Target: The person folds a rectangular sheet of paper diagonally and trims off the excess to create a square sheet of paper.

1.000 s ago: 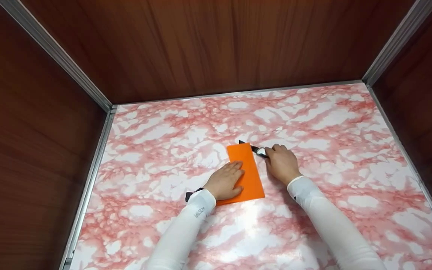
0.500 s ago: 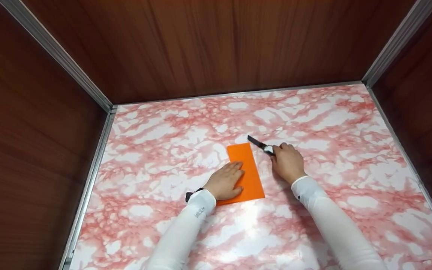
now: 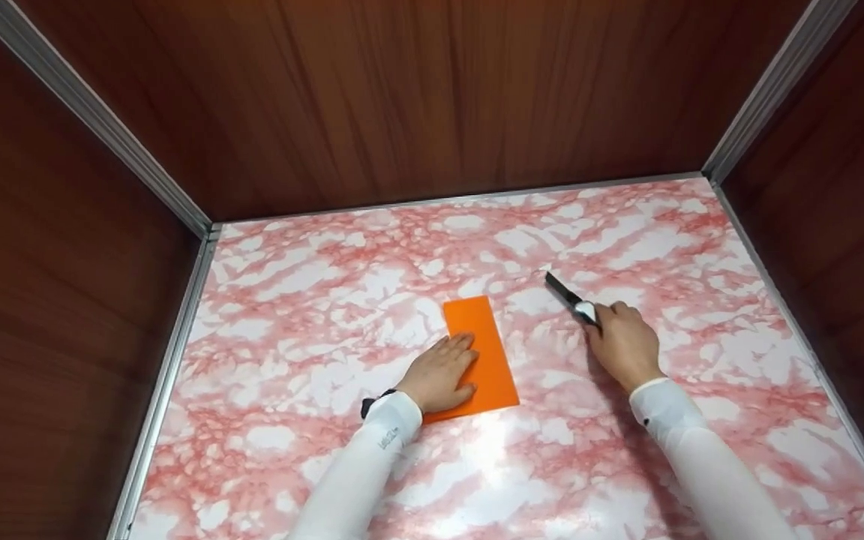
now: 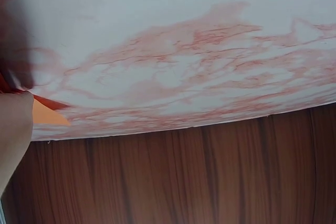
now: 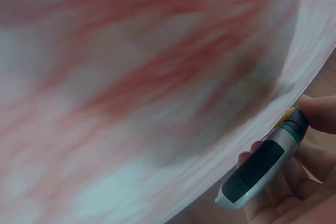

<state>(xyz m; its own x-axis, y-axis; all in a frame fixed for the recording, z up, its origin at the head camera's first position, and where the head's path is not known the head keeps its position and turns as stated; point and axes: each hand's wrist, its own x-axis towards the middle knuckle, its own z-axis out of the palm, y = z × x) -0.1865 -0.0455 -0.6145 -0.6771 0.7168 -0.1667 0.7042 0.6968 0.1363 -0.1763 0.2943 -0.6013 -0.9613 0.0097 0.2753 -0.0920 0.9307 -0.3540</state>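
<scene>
A folded orange sheet of paper (image 3: 496, 379) lies on the marbled table, longer front to back than wide. My left hand (image 3: 438, 375) rests flat on its left side, fingers stretched over it. One orange corner (image 4: 48, 115) shows beside that hand in the left wrist view. To the right of the paper, my right hand (image 3: 625, 343) grips a utility knife (image 3: 568, 294). Its long black blade points away and to the left, apart from the paper. In the right wrist view the knife's grey handle (image 5: 257, 174) lies across the curled fingers.
The table (image 3: 289, 465) has a red and white marbled top. Dark wood-look panels (image 3: 372, 97) stand along its back and both sides, with metal strips (image 3: 166, 390) along the edges.
The knife blade was at the paper's top edge; my right hand has drawn it off to the right, clear of the sheet. My left hand has stayed on the paper. The head view has shifted slightly.
</scene>
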